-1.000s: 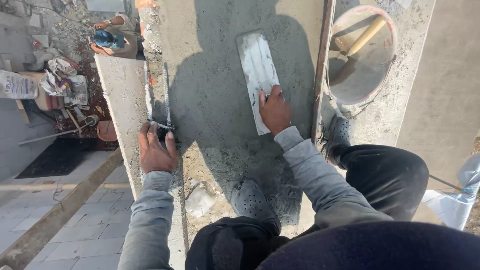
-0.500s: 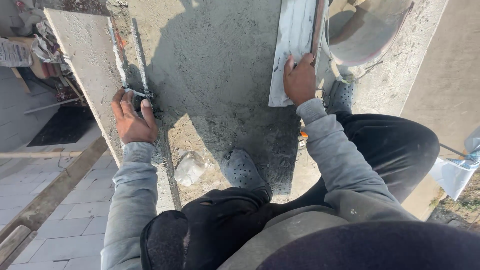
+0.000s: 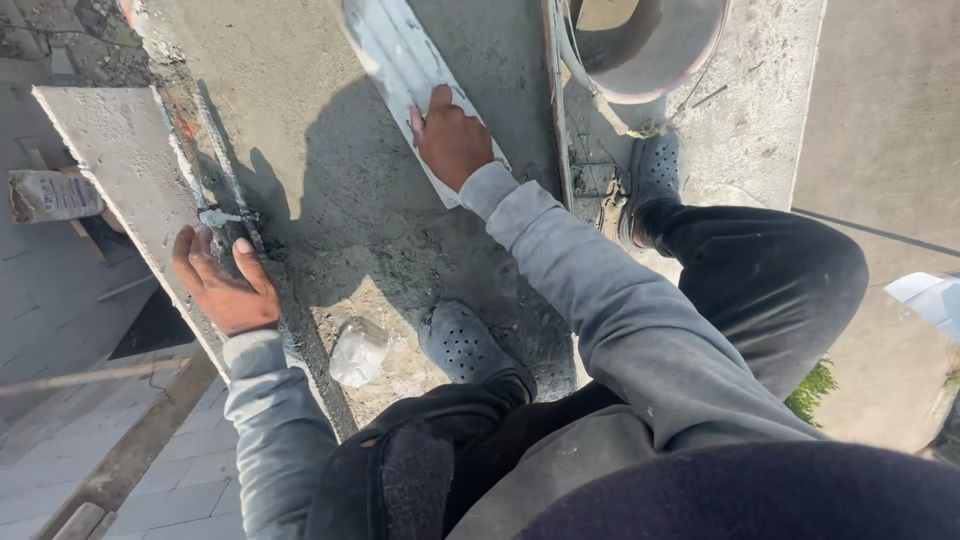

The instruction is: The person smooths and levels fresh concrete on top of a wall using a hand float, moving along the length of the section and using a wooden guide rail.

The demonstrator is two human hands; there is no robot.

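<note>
The right hand (image 3: 452, 140) lies flat, fingers spread, pressing on a long pale float (image 3: 405, 75) that rests on the wet grey slab (image 3: 320, 120) near its far middle; the grip is an open palm on top, not a closed fist. The left hand (image 3: 225, 285) sits at the slab's left edge, thumb and fingers loosely curled against a thin metal rail (image 3: 215, 170) running along that edge; whether it truly clasps the rail cannot be told. Just right of the float a wooden strip (image 3: 556, 120) crosses the slab, and beyond it stands a bucket (image 3: 650, 50) at the far right corner. Two grey clogs (image 3: 465, 340) stand on the slab, one near the left hand, beside a crumpled plastic bag (image 3: 357, 350).
</note>
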